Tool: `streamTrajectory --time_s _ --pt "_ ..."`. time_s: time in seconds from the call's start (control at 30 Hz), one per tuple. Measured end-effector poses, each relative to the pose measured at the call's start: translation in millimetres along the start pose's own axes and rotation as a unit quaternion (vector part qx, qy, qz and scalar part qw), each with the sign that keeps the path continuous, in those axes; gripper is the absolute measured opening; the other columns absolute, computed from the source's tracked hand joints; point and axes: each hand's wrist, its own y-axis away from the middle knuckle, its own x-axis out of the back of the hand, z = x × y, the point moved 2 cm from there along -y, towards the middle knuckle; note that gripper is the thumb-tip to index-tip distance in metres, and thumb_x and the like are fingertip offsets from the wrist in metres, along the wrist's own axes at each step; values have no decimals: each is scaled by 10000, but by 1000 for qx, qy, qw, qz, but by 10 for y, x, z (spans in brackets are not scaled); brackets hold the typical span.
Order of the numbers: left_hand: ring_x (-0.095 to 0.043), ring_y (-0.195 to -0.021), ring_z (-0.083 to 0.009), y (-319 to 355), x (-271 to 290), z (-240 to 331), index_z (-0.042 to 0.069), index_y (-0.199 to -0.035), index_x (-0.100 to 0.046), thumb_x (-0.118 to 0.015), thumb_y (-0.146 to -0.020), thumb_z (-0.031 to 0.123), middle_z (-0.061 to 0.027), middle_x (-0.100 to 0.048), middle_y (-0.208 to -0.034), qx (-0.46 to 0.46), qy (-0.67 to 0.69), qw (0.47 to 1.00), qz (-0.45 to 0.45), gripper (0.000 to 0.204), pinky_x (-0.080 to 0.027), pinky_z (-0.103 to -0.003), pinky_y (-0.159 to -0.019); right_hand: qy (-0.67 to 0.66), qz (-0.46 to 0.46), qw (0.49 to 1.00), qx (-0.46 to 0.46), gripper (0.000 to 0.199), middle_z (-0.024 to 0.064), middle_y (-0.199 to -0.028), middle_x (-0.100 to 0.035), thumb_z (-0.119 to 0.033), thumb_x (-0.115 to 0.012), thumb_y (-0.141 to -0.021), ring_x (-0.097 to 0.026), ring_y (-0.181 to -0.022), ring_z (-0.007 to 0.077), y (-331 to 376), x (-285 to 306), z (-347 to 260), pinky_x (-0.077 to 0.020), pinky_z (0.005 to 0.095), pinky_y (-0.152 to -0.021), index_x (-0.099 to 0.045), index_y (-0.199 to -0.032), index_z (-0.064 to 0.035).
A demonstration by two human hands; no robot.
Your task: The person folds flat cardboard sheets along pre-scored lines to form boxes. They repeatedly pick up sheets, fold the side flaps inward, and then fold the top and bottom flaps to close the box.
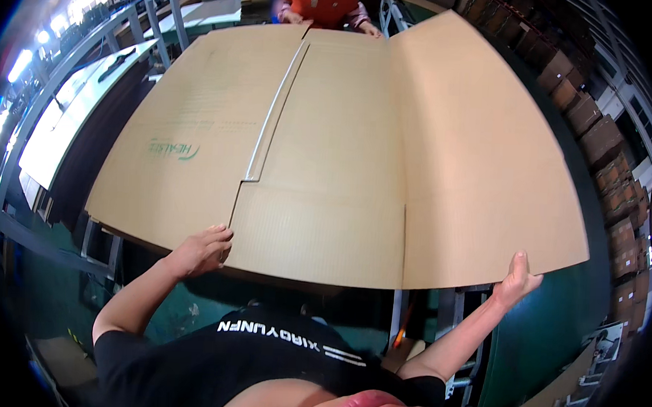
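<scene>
left hand point(202, 250), right hand point(515, 279): each grip closed on near edge, flat cardboard sheet point(357, 154).

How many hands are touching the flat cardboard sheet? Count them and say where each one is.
4. The left hand and right hand grip the cardboard sheet at its near edge; a co-worker's two hands rest at the far edge.

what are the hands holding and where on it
Both hold the flattened cardboard box by its near edge: left hand at a flap, right hand near the right corner.
</scene>
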Motion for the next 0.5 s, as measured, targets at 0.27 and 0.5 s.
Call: streamTrajectory --time_s 0.27,0.5 --pt "-452 -1303 -346 78 -54 -140 82 -1195 -563 -738 -741 243 -140 -511 -1361 -51 13 998 38 513 -390 -440 -1083 121 -443 857 233 515 230 -1228 -617 55 -525 -658 -621 -1127 341 1605 -1933 -805 -494 416 -948 -625 -1163 55" --pt "-504 -1267 -289 102 -64 -227 97 -1193 -579 -701 -774 313 -99 -530 -1355 -70 14 994 87 486 -423 -418 -1054 328 -618 637 323 539 219 -1278 -565 68 -600 -676 -567 -1160 385 3002 -2461 108 -450 450 -1012 -585 -1211 6"
